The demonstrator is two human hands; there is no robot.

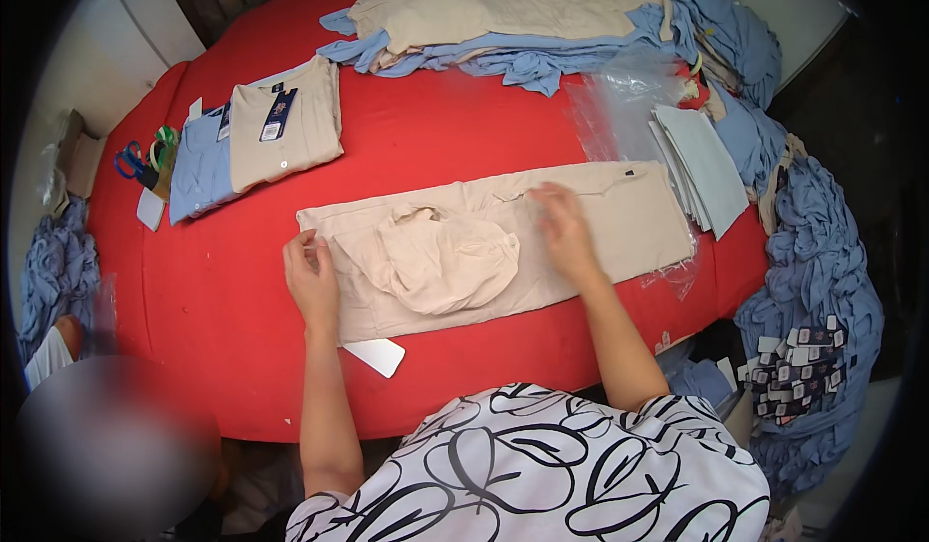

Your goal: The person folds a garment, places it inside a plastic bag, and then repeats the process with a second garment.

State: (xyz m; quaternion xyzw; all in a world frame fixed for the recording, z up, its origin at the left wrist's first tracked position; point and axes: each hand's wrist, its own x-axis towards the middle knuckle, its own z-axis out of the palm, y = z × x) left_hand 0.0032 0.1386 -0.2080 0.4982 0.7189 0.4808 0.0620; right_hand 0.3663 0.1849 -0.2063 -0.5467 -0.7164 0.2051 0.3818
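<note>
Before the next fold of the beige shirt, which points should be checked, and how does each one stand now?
1. Beige shirt lies flat on the red table: not ok, a bunched lump sits in the middle.
2. Left hand holds the shirt's left edge: ok.
3. Right hand rests on the cloth: ok, though blurred.
4. White card under the near hem: cannot tell how far in it goes.
5. Folded tagged shirts are apart from the working area: ok.
</note>
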